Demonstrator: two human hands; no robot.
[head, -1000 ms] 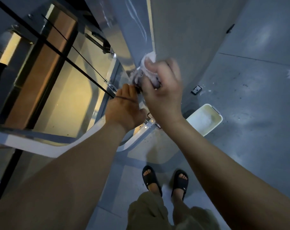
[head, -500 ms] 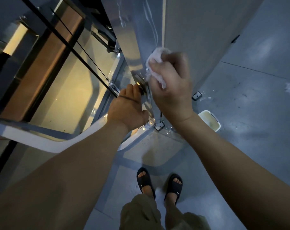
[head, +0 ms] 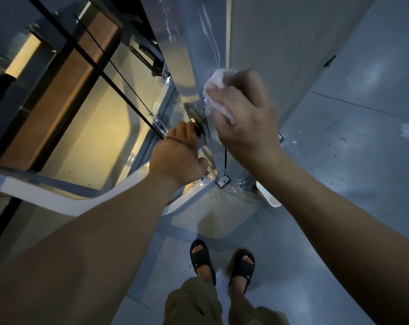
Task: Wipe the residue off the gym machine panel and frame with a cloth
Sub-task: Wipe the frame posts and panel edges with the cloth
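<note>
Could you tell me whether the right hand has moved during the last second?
Yes: the right hand and cloth have slid up the panel, away from the brass knob.

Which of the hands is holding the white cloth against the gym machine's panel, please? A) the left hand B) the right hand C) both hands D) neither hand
B: the right hand grips the white cloth against the grey panel, while the left hand sits lower by the frame and shows no cloth.

black cables (head: 119, 96) left, panel (head: 194, 55) ahead; right open
</note>
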